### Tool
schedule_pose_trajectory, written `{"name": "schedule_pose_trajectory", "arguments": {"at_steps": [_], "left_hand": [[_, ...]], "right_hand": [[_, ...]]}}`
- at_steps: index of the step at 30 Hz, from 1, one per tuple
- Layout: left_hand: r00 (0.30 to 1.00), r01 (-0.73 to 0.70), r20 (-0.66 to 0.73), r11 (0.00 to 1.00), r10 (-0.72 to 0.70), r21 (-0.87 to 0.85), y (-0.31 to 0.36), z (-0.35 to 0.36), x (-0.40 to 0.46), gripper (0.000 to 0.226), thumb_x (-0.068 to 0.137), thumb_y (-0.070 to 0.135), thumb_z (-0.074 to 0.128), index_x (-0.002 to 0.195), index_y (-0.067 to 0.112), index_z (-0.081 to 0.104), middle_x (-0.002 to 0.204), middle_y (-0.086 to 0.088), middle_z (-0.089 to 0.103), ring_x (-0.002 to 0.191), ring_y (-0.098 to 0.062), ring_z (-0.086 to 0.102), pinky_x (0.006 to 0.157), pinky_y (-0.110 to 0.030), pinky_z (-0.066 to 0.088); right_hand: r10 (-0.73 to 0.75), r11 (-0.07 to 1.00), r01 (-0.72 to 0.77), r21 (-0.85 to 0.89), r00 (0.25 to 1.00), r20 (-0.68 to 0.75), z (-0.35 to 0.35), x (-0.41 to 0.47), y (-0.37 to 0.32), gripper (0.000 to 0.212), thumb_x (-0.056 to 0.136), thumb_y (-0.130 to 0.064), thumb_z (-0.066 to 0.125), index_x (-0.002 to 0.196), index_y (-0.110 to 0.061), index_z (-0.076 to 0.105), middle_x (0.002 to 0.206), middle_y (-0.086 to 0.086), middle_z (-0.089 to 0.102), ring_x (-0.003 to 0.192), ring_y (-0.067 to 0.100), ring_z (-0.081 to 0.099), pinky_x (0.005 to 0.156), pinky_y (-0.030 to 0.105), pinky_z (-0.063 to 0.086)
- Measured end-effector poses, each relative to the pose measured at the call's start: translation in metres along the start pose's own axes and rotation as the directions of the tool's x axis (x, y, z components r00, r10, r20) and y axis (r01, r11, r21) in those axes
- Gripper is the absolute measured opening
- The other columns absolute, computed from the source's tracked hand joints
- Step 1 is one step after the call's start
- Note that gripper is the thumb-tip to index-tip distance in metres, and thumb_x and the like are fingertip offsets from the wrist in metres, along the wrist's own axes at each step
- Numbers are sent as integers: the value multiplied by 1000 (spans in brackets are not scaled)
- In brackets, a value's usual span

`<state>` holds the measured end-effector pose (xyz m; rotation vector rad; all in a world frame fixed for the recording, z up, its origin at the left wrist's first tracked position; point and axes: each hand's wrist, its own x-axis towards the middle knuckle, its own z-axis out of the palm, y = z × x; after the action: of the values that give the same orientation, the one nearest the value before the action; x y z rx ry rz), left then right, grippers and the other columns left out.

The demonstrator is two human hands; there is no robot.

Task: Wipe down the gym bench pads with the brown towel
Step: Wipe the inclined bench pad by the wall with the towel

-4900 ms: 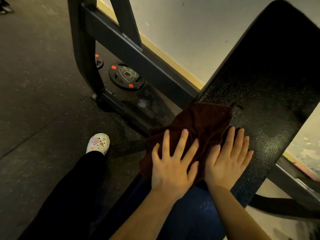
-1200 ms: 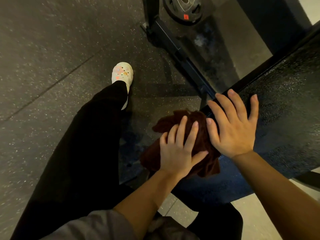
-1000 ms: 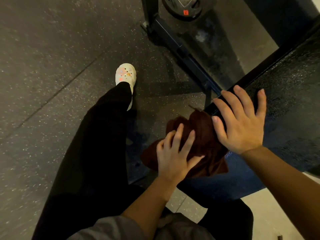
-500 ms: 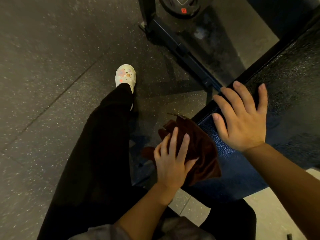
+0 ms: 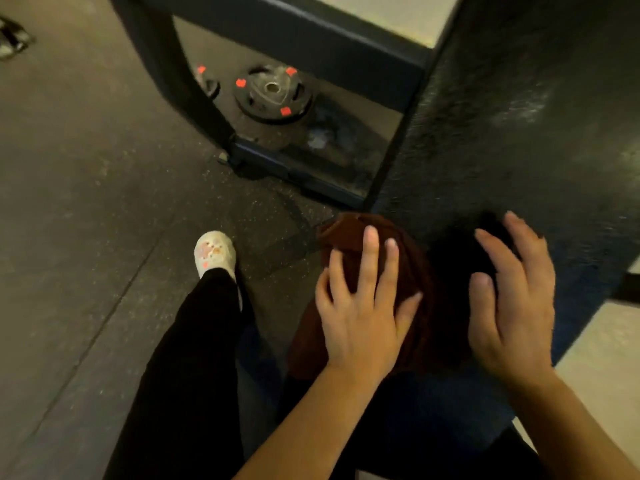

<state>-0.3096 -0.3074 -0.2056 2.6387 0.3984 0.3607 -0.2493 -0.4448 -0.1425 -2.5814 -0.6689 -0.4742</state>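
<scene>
l hand (image 5: 360, 320) flat, fingers spread, pressing crumpled brown cloth towel (image 5: 412, 271) at near-left edge of black textured vinyl bench pad (image 5: 512, 126). r hand (image 5: 509, 306) just right of towel, fingers loosely spread, holding nothing.

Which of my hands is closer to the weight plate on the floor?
Left. The left hand presses the brown towel, below and right of the weight plate; the right hand rests farther right on the bench pad.

Left hand (image 5: 360, 317) hides much of the motion-blurred brown towel (image 5: 412, 258).
</scene>
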Motion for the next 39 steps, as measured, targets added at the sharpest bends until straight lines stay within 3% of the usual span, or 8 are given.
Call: {"name": "schedule_pose_trajectory", "arguments": {"at_steps": [6,9,13,16,21,24,30,39], "left_hand": [[995,-63,-62,987,72,148,40,5,40,71,94,58,25,154,20,18,163,-3,10,138,-51,19,107,-69,19],[967,-234,-51,949,249,210,65,7,61,70,95,58,22,154,22,15,163,-2,9,141,-49,13,110,-69,4],[889,-444,19,855,457,268,97,11,80,70,97,59,22,156,23,14,165,1,6,144,-47,14,112,-69,5],[864,-495,67,818,499,295,102,8,82,70,96,59,25,156,23,18,165,1,7,143,-46,14,112,-68,6],[799,-601,-17,798,602,42,75,-15,68,59,94,45,47,147,23,37,163,-8,14,147,-35,24,117,-57,23],[835,-540,-138,841,532,-28,43,-29,51,49,95,33,51,142,19,45,157,-10,28,143,-27,34,113,-46,35],[858,-511,41,843,512,168,36,-36,89,57,99,42,35,153,26,26,163,-5,21,151,-24,17,119,-48,13],[814,-539,-87,803,574,254,99,-42,219,63,99,50,28,156,25,20,165,-9,14,151,-26,15,116,-52,15]], "right_hand": [[160,973,-156,172,987,-11,-7,-49,-3,44,105,-42,28,142,-21,42,155,0,34,146,18,29,122,48,15],[272,916,-251,314,962,-26,-10,-60,-11,45,105,-49,24,142,-29,40,155,-3,36,145,14,31,118,52,19],[375,849,-290,443,920,-116,-25,-58,-2,48,104,-53,21,141,-31,43,151,-10,40,142,11,35,115,51,27],[440,816,-319,482,884,-159,-37,-50,10,46,103,-54,23,141,-34,41,151,-14,39,141,2,33,115,25,28],[415,825,-279,492,889,-193,-47,-33,7,41,98,-31,42,139,-30,43,149,-2,43,140,3,35,112,14,26],[353,870,-248,426,917,-187,-34,-12,-3,43,97,-28,43,139,-22,47,151,-1,41,143,6,29,116,16,21],[245,969,-242,51,967,-70,6,7,4,54,98,-31,36,151,-25,28,161,-1,24,151,16,11,122,38,1],[124,949,-156,-275,984,-130,-26,121,65,58,100,-46,31,154,-26,28,163,6,18,151,24,16,119,50,11]]}}
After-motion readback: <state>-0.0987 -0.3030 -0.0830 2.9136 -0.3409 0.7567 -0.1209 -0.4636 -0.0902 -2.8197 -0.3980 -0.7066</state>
